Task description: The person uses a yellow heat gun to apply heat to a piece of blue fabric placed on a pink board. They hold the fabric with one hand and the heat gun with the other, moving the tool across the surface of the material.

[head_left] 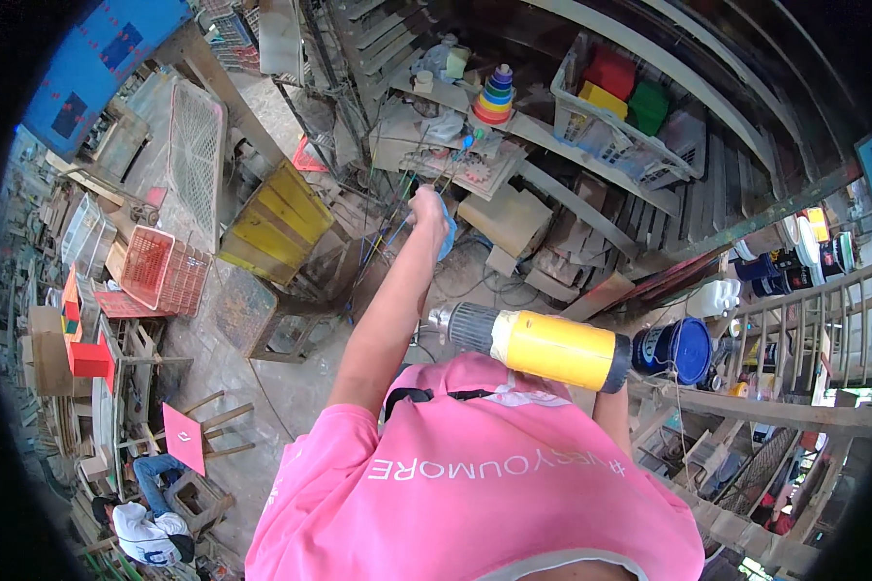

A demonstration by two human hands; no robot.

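Note:
My left hand (428, 209) reaches forward, fingers closed around several thin coloured rods (370, 254). A flat blue piece (447, 230) shows beside the hand; whether I grip it too is unclear. In front of my chest is a yellow heat gun (560, 347) with a grey ribbed guard and a metal nozzle pointing left. My right forearm (611, 414) leads up behind it. The gun is held up there, and its body hides my right hand and fingers. Just beyond the left hand, a blue knob (469, 141) stands near some cardboard.
Ahead, a bench holds a rainbow ring stacker (495, 97) and a white crate (639, 145) of coloured blocks. A yellow wooden box (279, 225) and red basket (153, 271) stand left. A blue paint bucket (686, 351) is right. Someone (147, 531) sits at lower left.

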